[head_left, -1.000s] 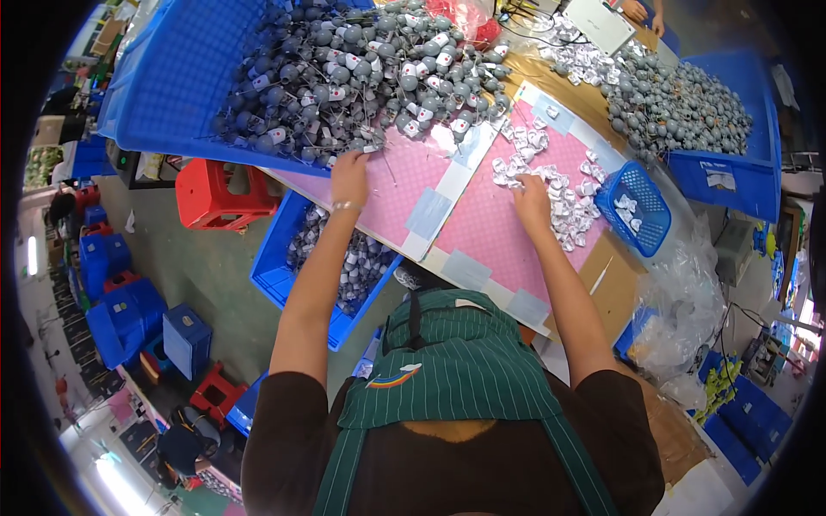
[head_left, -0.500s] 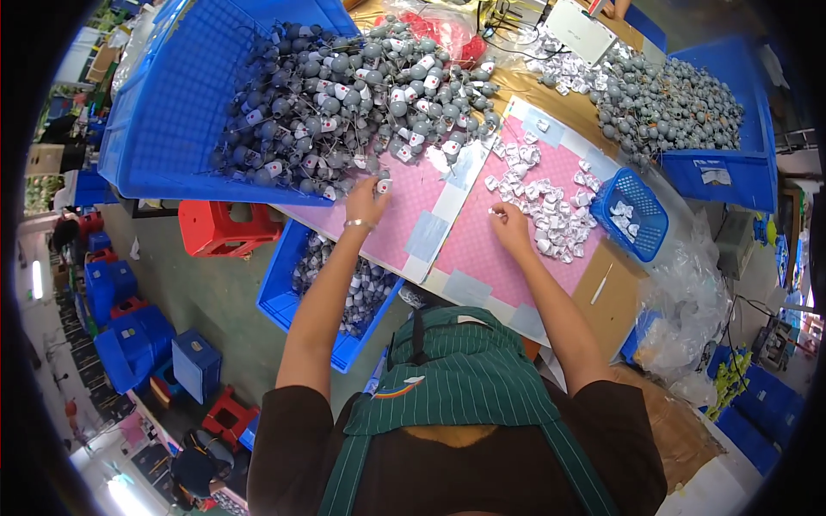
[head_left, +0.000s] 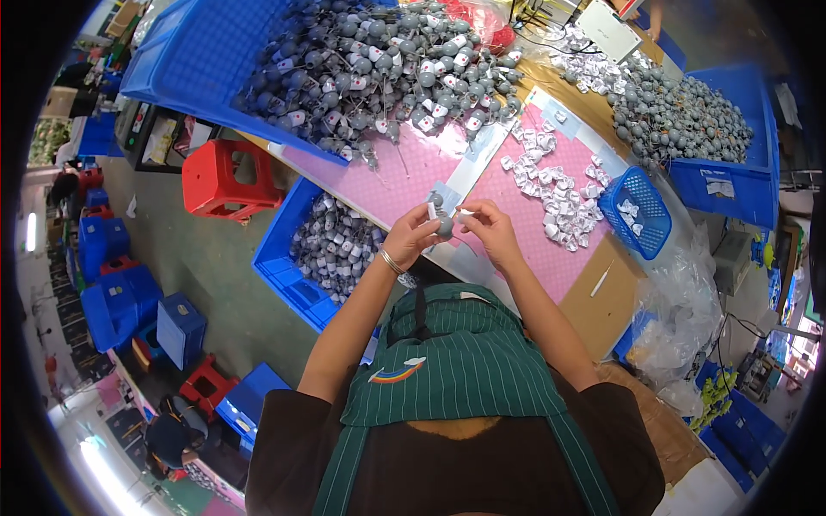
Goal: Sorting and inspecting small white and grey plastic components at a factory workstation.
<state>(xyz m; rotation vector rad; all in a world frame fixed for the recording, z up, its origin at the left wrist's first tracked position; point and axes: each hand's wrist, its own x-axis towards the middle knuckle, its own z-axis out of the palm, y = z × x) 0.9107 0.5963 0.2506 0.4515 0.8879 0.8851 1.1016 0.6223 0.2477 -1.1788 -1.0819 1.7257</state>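
Observation:
Over the pink work mat [head_left: 340, 176], my two hands are close together near its front edge. My left hand [head_left: 408, 236] is closed on a small grey round-headed figure [head_left: 445, 226] with a white part on it. Beside it, my right hand [head_left: 493, 234] pinches a little white piece [head_left: 464, 214], close to the figure; whether they touch I cannot tell. Many similar grey figures [head_left: 370, 77] with thin dark strands spill from a tilted blue crate [head_left: 194, 77] at the far left. Loose white pieces [head_left: 559, 206] lie on the mat to the right.
A blue basket [head_left: 658, 219] holds a few white pieces. Another blue crate [head_left: 723, 193] with grey balls stands far right. Below the table's left edge are a blue bin [head_left: 280, 267] of grey-and-white pieces and a red stool [head_left: 211, 181]. A white pen [head_left: 601, 279] lies on cardboard.
My left hand has come back from the pile toward me with a grey figure. My right hand has moved left to meet it, and both are now together.

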